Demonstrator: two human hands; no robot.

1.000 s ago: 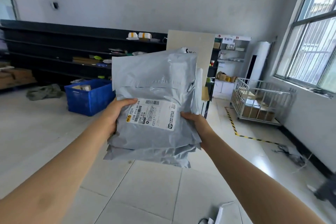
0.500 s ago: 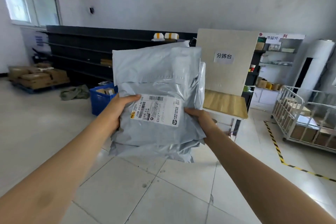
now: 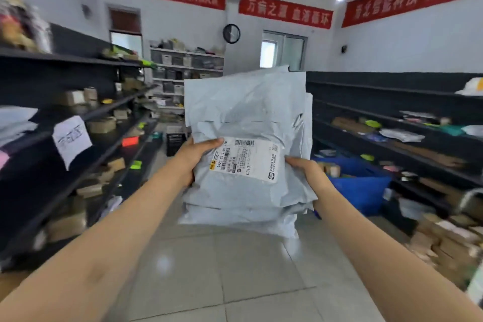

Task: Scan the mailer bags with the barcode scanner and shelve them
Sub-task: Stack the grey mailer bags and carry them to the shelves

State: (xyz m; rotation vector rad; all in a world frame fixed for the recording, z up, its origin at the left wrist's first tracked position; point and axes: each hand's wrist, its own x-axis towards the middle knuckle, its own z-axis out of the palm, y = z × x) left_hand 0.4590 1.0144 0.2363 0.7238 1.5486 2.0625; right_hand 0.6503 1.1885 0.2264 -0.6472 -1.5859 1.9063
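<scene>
- I see the stack of grey plastic mailer bags (image 3: pixel 245 117) upright, long axis vertical, white label (image 3: pixel 244 158) facing me.
- My left hand (image 3: pixel 192 158) and right hand (image 3: pixel 307 172) grip its sides.

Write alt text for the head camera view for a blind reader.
The left hand and right hand grip a stack of grey mailer bags by its sides, the top bag's white shipping label facing the camera. Dark shelves of parcels line both sides; a blue crate sits at right.

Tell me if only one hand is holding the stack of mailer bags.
No: the left hand grips one side of the stack of mailer bags, the right hand the other.
</scene>
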